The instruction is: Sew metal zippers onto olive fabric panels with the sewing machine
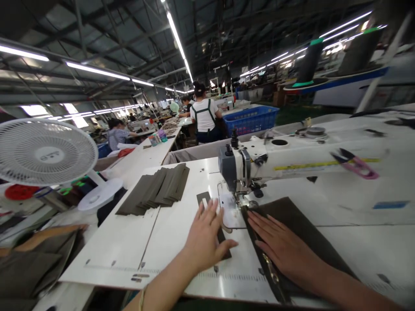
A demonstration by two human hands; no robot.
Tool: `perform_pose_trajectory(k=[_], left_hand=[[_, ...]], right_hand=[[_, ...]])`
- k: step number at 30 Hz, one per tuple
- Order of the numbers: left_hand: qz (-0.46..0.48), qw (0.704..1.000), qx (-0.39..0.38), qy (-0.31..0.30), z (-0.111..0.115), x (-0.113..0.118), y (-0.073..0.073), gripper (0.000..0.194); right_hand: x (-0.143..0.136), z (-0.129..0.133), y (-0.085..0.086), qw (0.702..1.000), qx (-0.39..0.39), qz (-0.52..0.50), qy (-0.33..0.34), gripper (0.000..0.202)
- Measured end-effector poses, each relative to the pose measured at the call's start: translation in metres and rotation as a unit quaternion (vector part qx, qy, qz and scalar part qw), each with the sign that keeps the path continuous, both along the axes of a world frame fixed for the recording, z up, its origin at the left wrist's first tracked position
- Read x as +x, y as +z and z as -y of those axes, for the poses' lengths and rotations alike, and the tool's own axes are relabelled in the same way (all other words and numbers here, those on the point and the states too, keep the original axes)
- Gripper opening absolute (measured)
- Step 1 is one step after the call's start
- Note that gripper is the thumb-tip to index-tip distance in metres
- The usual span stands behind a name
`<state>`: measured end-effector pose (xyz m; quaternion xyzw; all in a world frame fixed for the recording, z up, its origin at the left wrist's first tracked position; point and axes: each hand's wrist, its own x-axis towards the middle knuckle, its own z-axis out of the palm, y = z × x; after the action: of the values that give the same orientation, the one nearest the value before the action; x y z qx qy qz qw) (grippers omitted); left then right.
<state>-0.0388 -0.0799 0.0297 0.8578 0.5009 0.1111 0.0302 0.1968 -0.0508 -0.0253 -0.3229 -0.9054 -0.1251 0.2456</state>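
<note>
My right hand (280, 242) lies flat on a dark olive fabric panel (311, 229), its fingertips close to the needle area of the sewing machine (241, 168). Along the panel's left edge runs a dark strip with shiny metal pieces (272, 268) that look like zipper hardware. My left hand (207, 233) is spread open over a narrow dark fabric piece (224, 246), left of the needle plate (231, 211). That piece is partly hidden under the hand. The panel's edge reaches the presser foot. Neither hand is closed around anything.
A fanned stack of olive fabric pieces (155, 188) lies on the white table at left. Beyond it stands a white fan (48, 151). Pink-handled snips (359, 166) rest on the machine arm. Behind are a blue crate (251, 119) and a seated co-worker (205, 114).
</note>
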Motion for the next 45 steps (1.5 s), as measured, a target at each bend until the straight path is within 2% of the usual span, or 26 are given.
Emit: perform_pose_trajectory(k=[1, 3, 4, 6, 9, 12, 16, 19, 23, 27, 31, 34, 39, 45], left_hand=[[-0.02, 0.999, -0.01, 0.024, 0.004, -0.01, -0.003, 0.083], [-0.071, 0.996, -0.048, 0.007, 0.02, -0.023, -0.016, 0.1], [-0.097, 0.994, -0.051, -0.018, 0.03, -0.026, -0.023, 0.099], [-0.144, 0.987, -0.015, -0.071, 0.049, -0.027, -0.037, 0.076], [-0.12, 0.985, 0.029, -0.123, 0.06, -0.024, -0.041, 0.061], [-0.021, 0.991, 0.02, -0.129, 0.048, -0.023, -0.031, 0.062], [0.059, 0.993, 0.031, -0.096, 0.016, -0.022, -0.022, 0.038], [0.132, 0.985, 0.08, -0.079, -0.004, -0.021, -0.018, 0.029], [0.204, 0.962, 0.167, -0.07, -0.016, -0.008, -0.012, 0.024], [0.118, 0.966, 0.202, -0.112, -0.022, 0.024, -0.018, 0.024], [0.027, 0.978, 0.181, -0.101, -0.028, 0.044, -0.031, 0.025], [0.016, 0.982, 0.162, -0.095, -0.028, 0.045, -0.034, 0.026], [0.019, 0.979, 0.18, -0.091, -0.027, 0.042, -0.032, 0.027], [-0.012, 0.977, 0.192, -0.093, -0.03, 0.044, -0.033, 0.03]], right_hand=[[-0.001, -0.003, -0.007, 1.0, -0.024, -0.008, 0.001, 0.042], [0.001, -0.009, -0.016, 0.997, -0.067, -0.023, -0.002, 0.041], [0.004, -0.012, -0.019, 0.997, -0.076, -0.031, 0.001, 0.041], [0.007, -0.016, -0.022, 0.996, -0.074, -0.047, 0.008, 0.039], [0.007, -0.018, -0.022, 0.996, -0.051, -0.066, 0.012, 0.036], [0.003, -0.018, -0.021, 0.996, -0.056, -0.067, 0.007, 0.036], [0.0, -0.016, -0.017, 0.993, -0.099, -0.059, -0.008, 0.038], [-0.001, -0.012, -0.013, 0.992, -0.108, -0.056, -0.027, 0.036], [-0.006, -0.003, -0.01, 0.993, -0.105, -0.055, -0.019, 0.041], [-0.01, 0.001, -0.007, 0.992, -0.107, -0.073, 0.008, 0.045], [-0.01, -0.001, -0.005, 0.991, -0.104, -0.087, 0.017, 0.049], [-0.009, -0.002, -0.004, 0.991, -0.098, -0.086, 0.013, 0.049], [-0.01, -0.001, -0.004, 0.992, -0.089, -0.094, 0.008, 0.049], [-0.016, 0.0, -0.001, 0.988, -0.115, -0.098, -0.034, 0.049]])
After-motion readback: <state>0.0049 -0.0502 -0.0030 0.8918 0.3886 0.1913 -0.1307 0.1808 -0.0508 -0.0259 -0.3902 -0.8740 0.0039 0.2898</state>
